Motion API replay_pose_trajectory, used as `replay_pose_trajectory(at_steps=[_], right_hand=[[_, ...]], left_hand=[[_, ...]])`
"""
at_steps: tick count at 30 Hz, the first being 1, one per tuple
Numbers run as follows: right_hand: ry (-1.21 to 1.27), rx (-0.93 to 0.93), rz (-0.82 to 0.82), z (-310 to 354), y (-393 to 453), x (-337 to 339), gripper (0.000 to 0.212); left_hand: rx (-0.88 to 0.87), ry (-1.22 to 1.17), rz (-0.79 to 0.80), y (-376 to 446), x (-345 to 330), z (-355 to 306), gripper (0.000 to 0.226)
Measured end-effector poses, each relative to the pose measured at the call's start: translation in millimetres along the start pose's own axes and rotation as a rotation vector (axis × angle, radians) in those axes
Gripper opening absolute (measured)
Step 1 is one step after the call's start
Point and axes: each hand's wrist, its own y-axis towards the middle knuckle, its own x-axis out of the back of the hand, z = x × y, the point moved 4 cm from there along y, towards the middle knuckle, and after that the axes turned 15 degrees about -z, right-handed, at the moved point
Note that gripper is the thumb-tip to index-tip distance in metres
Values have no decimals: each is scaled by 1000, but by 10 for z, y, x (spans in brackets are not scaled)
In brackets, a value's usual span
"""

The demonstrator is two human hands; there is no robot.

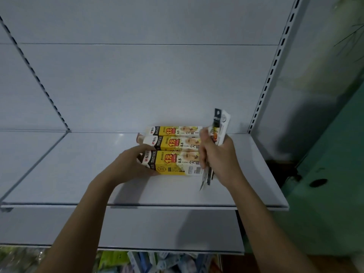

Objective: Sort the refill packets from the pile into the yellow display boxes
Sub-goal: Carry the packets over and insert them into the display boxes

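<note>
Three yellow display boxes lie side by side on a white shelf (78, 174): a near box (175, 163), a middle box (173, 143) and a far box (173, 131) against the back panel. My left hand (130, 166) holds the left end of the near box, fingers curled round its corner. My right hand (218, 158) grips a bundle of refill packets (219, 127) at the boxes' right ends. The packets stick up above my fist and poke out below it.
The shelf's front edge (157, 206) runs across the view, with a lower white shelf (157, 233) beneath it. Colourful packaged goods (153, 262) lie at the bottom. A slotted upright (269, 75) stands at the right, and a green surface (331, 184) lies beyond it.
</note>
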Motion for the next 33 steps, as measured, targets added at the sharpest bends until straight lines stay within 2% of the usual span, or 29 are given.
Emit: replay_pose_trajectory(at_steps=[2,4,9,13,16,19,24,27,29,33], right_hand=[[26,-18,85,-17,-86,-113,20],[13,-27,138,-57,-134,-237,14],[-10,-60,241,-256,-284,-511,32],[-117,-91,310,-418,-413,-558,35],[-143,-91,344,-408,-463,-593,39],[-17,-46,340,-125,-439,-616,40],[456,25,488,573,-298,-652,48],[617,49,350,892,-126,-550,50],[621,71,197,1049,-7,-456,48],[354,272,-153,1302,110,-302,49]], left_hand=[[-48,-46,-38,5,85,-75,65],[-102,-135,-78,-13,189,-207,68],[-138,-387,-205,-31,487,-443,76],[-171,-513,-286,-55,670,-504,65],[-227,-509,-348,-68,746,-550,57],[-293,-527,-367,-84,732,-627,55],[-437,-445,-380,-77,604,-692,44],[-585,-275,-418,-68,533,-744,27],[-660,-172,-450,-68,487,-793,25],[-791,-41,-505,-58,391,-883,29]])
